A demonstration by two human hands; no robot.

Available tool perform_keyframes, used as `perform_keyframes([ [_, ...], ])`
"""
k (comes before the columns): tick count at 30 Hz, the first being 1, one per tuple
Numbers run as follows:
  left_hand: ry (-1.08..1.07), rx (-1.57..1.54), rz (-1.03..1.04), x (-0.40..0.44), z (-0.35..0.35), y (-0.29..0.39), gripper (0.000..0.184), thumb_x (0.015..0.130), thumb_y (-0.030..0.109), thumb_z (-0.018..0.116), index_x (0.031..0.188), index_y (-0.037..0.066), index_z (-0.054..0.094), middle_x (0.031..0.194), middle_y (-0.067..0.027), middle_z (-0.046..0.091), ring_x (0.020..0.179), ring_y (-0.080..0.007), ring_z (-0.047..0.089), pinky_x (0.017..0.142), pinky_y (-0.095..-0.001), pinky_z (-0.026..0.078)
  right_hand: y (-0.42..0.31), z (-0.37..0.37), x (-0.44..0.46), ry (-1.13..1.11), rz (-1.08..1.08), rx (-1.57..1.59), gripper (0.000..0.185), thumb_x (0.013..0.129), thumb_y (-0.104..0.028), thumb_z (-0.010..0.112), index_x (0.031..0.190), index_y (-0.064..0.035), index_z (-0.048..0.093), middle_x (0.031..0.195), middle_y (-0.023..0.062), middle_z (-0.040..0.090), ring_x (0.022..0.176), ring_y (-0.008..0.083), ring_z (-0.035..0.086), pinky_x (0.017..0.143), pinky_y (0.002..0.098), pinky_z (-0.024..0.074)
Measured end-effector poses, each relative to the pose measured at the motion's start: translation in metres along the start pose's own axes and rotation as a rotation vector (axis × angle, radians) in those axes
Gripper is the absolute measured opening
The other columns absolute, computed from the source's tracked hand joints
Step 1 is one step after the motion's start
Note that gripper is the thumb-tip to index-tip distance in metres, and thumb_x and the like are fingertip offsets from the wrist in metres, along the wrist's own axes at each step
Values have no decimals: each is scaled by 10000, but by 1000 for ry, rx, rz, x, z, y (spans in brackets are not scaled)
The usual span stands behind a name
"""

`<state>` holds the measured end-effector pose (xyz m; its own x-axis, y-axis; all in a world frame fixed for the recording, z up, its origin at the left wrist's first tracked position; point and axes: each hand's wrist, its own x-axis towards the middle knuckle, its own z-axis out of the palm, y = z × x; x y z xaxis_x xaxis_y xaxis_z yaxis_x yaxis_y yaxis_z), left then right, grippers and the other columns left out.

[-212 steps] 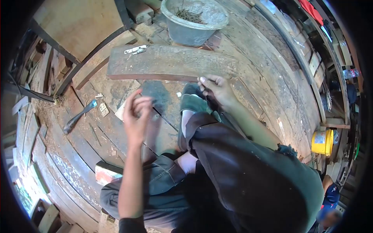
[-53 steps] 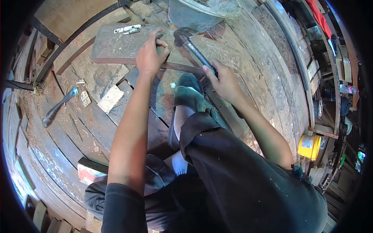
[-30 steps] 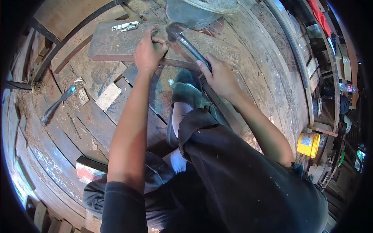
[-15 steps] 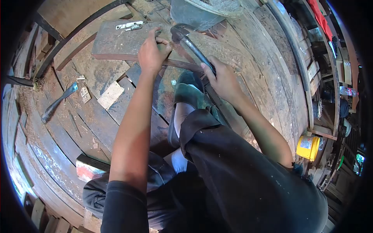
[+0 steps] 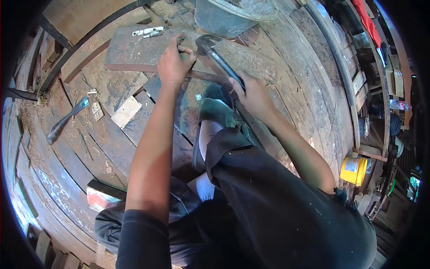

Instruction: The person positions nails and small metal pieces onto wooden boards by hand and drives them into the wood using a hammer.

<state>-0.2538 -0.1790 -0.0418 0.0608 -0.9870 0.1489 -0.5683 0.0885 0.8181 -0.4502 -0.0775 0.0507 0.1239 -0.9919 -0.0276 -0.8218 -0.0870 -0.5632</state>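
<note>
My right hand (image 5: 251, 92) is wrapped round the handle of a hammer (image 5: 224, 63), whose dark head is above the wooden plank (image 5: 130, 51). My left hand (image 5: 176, 62) rests at the plank, left of the hammer head, with thumb and fingers curled together around something small and dark that I cannot make out. Two light metal pieces (image 5: 149, 31) lie on the plank's upper left part. Just below the plank is my shoe (image 5: 216, 107).
A tub (image 5: 224, 20) stands behind the plank. On the floor at left lie a chisel-like tool (image 5: 67, 120), a pale wood piece (image 5: 126, 111) and a small dotted piece (image 5: 97, 111). A painted block (image 5: 101, 197) is near my knee. At right stands a yellow bucket (image 5: 354, 170).
Since the earliest frame, a hammer has come into my right hand and my left hand has moved up to the plank. Over the last second the hammer head has shifted slightly above the plank.
</note>
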Motion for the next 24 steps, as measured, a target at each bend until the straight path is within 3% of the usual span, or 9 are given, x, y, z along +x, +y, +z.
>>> perform_keyframes([
  [2,8,-8,4,1,-1,1,582,755,191,729,1299,154,526,925,11,734,952,-277,673,843,-408,522,5,0,0,-12,-4,7,253,983,-218,573,1007,33,582,817,279,631,774,463,626,690,491,490],
  [4,19,-17,2,0,0,0,579,753,178,729,1294,152,527,922,0,732,942,-285,673,840,-410,522,15,2,-9,43,7,55,265,987,-250,583,994,14,576,758,252,587,658,409,580,615,447,455],
  [6,85,-183,69,-3,-5,-2,576,782,80,713,1323,126,518,870,-13,716,875,-167,686,775,-326,524,33,6,-20,49,18,16,258,989,-246,582,985,12,572,760,236,587,667,392,577,626,438,454],
  [8,64,-275,44,-11,-21,-2,569,785,15,688,1321,96,518,853,-12,684,886,-145,667,782,-301,524,45,8,-29,94,-20,5,250,998,-241,569,992,9,574,788,214,602,700,365,584,658,413,459],
  [9,39,-372,24,-17,-29,-3,564,787,-50,664,1320,66,518,836,-11,651,897,-123,649,789,-277,524,42,7,-33,77,36,45,252,1009,-241,554,1020,9,579,783,184,592,717,285,586,680,376,454],
  [13,74,-677,-10,-61,-66,-18,530,776,-142,617,1277,14,539,880,-27,595,820,-89,615,718,-238,537,42,6,-47,6,133,177,254,1000,-224,549,1085,11,593,893,237,639,847,366,648,759,411,491],
  [19,-27,-549,-248,-124,-126,-64,531,806,-121,597,1312,14,512,950,-37,589,902,-99,636,793,-247,531,65,23,-82,45,220,183,329,1012,-291,525,1136,7,589,977,237,628,895,353,633,803,386,480],
  [21,-42,-585,-316,-135,-138,-70,521,812,-107,605,1305,43,532,1002,-43,613,908,-106,645,802,-248,528,70,23,-97,16,404,199,361,1009,-314,530,1137,19,586,996,232,637,910,344,635,805,387,475],
  [24,-30,-479,-320,-142,-164,-79,505,810,-101,619,1288,44,543,1040,-33,620,900,-113,648,796,-254,532,105,45,-123,121,316,26,379,1005,-331,547,1127,26,585,956,199,625,882,302,619,784,378,467],
])
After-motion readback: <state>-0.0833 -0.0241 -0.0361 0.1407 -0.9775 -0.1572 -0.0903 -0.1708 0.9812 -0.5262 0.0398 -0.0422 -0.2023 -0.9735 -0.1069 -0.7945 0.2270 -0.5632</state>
